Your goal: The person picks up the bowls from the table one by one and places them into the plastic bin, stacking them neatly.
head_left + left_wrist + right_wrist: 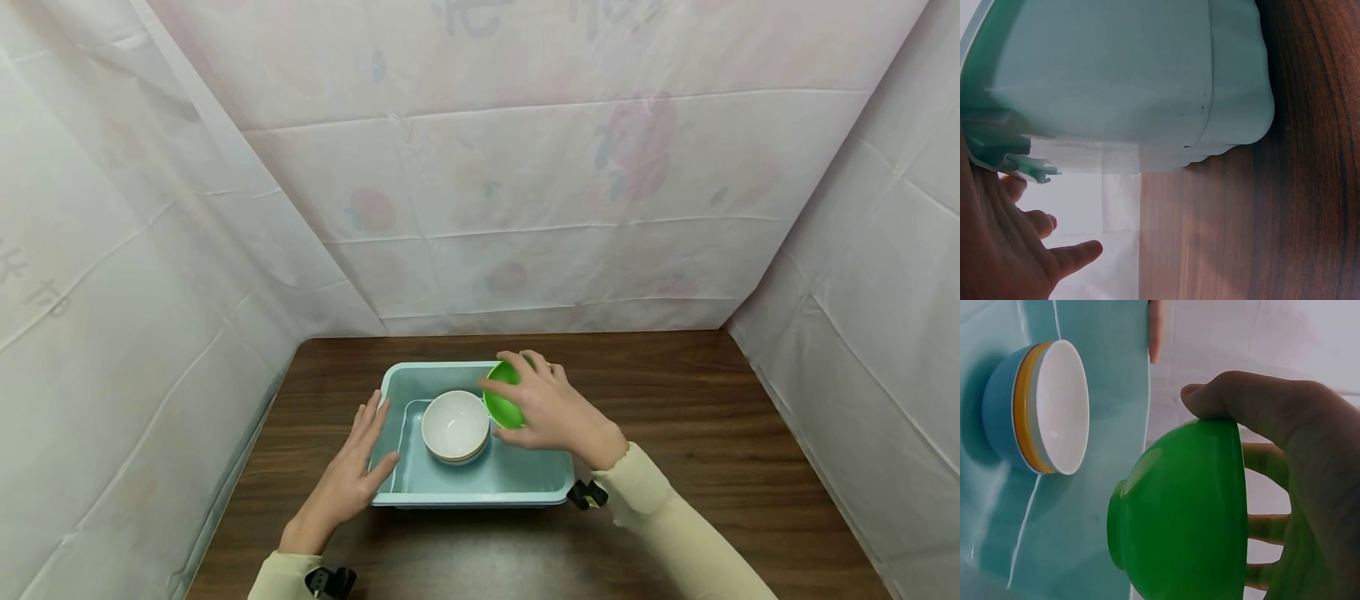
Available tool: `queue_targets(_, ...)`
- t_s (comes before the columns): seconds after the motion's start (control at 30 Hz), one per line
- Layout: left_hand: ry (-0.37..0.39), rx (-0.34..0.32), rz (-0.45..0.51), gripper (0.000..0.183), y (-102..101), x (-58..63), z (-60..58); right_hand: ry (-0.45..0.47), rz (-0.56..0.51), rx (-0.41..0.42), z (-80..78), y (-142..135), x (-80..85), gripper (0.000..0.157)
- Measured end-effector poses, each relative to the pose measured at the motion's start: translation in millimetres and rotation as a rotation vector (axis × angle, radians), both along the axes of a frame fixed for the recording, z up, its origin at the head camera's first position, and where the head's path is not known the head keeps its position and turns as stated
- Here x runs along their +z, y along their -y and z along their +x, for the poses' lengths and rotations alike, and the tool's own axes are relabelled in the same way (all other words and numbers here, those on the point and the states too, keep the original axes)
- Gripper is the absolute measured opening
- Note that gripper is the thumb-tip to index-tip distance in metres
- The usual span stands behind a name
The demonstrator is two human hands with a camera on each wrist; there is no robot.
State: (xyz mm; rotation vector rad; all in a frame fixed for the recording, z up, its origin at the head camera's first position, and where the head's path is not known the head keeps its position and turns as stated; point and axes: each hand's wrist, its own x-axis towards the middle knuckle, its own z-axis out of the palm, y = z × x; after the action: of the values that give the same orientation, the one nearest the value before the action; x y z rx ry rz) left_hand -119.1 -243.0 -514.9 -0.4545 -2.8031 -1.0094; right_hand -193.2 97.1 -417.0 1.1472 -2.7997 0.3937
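Observation:
A green bowl (504,406) is held by my right hand (557,417) above the right part of a light blue basin (480,499). In the right wrist view, the thumb and fingers grip this bowl at its rim. A white bowl (456,423) sits nested in a yellow bowl (1022,403) and a blue bowl (999,411), standing together on the basin's floor. My left hand (348,477) rests at the basin's left rim with extended fingers. From the left wrist camera, the basin's outer wall (1110,75) shows, with part of that hand hidden behind its edge.
The basin stands on a dark brown wooden table (675,400). Pale printed sheeting (510,192) hangs behind the table and along both sides. A small black device (587,494) sits at the right wrist, and another black device (330,581) at the left.

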Motion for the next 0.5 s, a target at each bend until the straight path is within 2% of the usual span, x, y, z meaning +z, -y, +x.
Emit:
queue_targets(0.17, -0.003, -0.01, 0.008, 0.079, 0, 0.5, -0.5, -0.039, 0.017, 0.037, 0.6, 8, -5.7, 0.062)
queue_targets(0.5, 0.005, -0.011, 0.016, 0.079, 1, 0.4, -0.5, -0.03, 0.083, 0.109, 2.1, 24, -13.6, 0.063)
